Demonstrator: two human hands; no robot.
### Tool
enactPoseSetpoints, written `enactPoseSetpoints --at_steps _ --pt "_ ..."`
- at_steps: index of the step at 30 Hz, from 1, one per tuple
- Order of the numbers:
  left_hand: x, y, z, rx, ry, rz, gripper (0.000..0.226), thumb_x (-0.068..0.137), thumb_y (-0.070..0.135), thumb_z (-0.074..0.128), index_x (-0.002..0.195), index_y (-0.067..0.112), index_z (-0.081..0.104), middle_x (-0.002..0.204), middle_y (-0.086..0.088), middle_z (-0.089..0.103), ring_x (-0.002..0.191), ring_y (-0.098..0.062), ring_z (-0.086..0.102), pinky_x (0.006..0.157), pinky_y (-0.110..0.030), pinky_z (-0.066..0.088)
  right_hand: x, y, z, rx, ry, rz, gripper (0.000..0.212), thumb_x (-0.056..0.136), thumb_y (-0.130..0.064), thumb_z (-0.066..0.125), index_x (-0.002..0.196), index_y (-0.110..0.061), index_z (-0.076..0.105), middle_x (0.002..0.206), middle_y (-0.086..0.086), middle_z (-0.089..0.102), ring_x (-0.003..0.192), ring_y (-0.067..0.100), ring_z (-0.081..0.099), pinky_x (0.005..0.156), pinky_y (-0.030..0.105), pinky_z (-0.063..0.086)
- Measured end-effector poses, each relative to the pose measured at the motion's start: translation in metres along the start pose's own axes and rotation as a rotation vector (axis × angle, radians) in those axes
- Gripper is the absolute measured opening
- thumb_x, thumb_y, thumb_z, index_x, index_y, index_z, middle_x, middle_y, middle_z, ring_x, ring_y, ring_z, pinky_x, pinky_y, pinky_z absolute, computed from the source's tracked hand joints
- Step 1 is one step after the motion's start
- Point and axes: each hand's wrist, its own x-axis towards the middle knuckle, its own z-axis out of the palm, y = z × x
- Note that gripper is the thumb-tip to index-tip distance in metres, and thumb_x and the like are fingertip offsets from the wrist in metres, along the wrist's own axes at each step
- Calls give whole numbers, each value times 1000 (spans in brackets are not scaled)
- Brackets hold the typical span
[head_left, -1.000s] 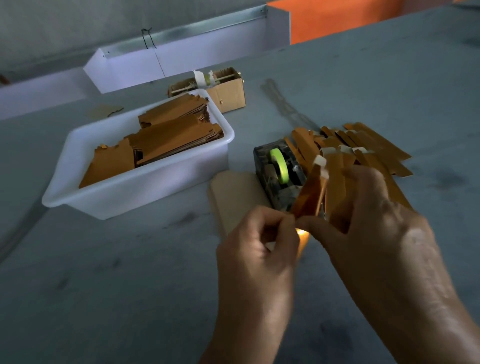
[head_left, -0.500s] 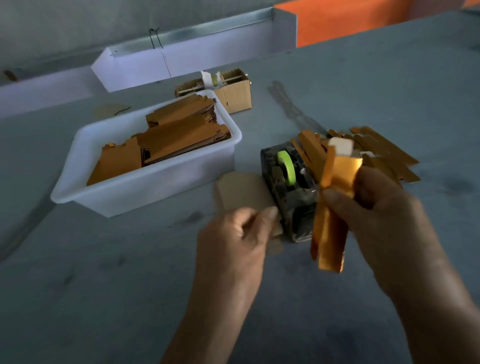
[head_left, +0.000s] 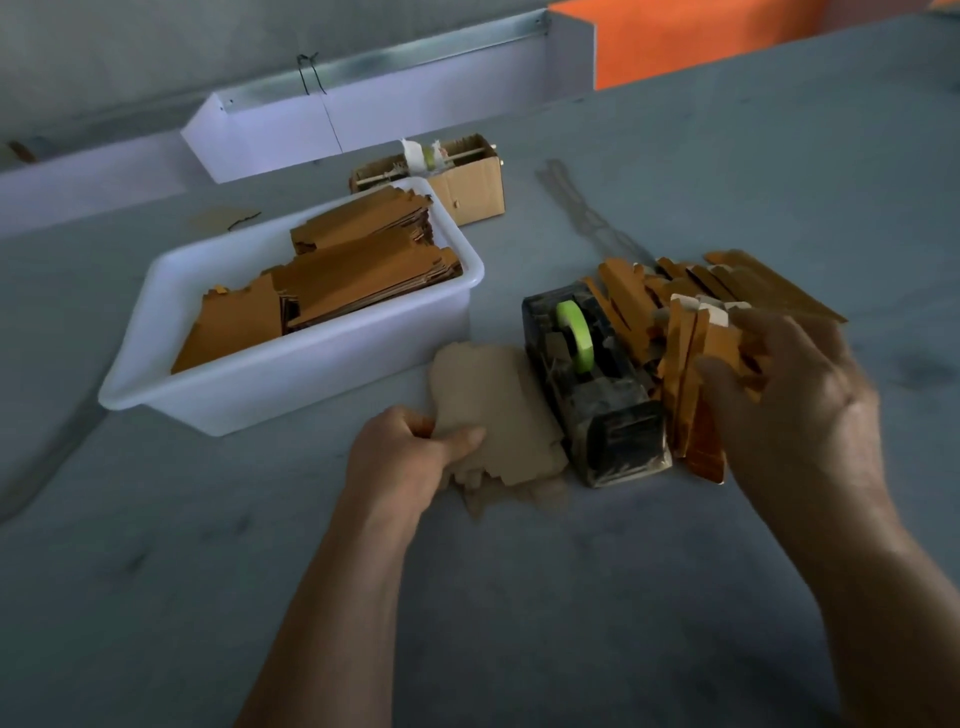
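My left hand (head_left: 410, 457) pinches the near-left edge of a flat pale cardboard blank (head_left: 493, 405) lying on the table beside a dark tape dispenser (head_left: 597, 384) with a green tape roll (head_left: 575, 332). On the dispenser's right, my right hand (head_left: 789, 395) holds a folded gold cardboard piece (head_left: 691, 395) upright, low against the heap of folded gold pieces (head_left: 727, 280) behind it.
A white plastic tub (head_left: 291, 384) at left holds stacks of flat gold blanks (head_left: 337, 286). Behind it sits a small brown carton (head_left: 467, 187) with a tape roll on a rod. White trays (head_left: 363, 119) line the table's far edge, beside an orange block (head_left: 701, 36).
My right hand carried the folded gold piece right and down beside the heap. My left hand let go of it and took hold of the pale blank's edge.
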Motion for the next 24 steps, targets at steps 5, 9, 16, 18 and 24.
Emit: enactPoseSetpoints --at_steps 5,9,16,18,24 --pt "-2 -3 -10 -69 -6 17 21 76 21 79 68 5 68 64 -7 64 56 -16 51 54 -26 37 -13 -2 -6 56 -9 -72 34 88 -22 60 119 -9 61 126 9 54 110 30 54 90 45 48" --pt "-8 2 -16 -111 16 74 8 78 15 77 78 13 69 73 -3 68 64 -15 57 58 -26 40 -20 -7 -12 147 20 -100 28 89 -20 59 115 -11 63 122 4 57 98 19 58 78 19 46" --pt "-55 15 -40 -453 -340 41 25 60 18 73 81 7 65 67 -3 66 50 -7 47 46 -17 37 -54 -33 -22 483 -223 7 31 79 -49 51 101 -33 65 86 -14 68 78 -5 63 64 8 50" --pt "-67 16 -42 -461 -388 55 33 53 22 74 80 6 65 68 -5 64 54 -10 48 46 -16 37 -63 -40 -19 558 -393 85 47 66 -62 47 102 -35 63 86 -15 70 80 -3 65 66 21 56" --pt "-79 12 -39 -540 -529 57 40 54 -5 77 91 -6 64 88 -22 66 78 -29 60 67 -31 52 -71 -40 -10 730 -557 245 50 56 -57 58 98 -32 65 90 -15 69 84 -1 64 67 20 55"
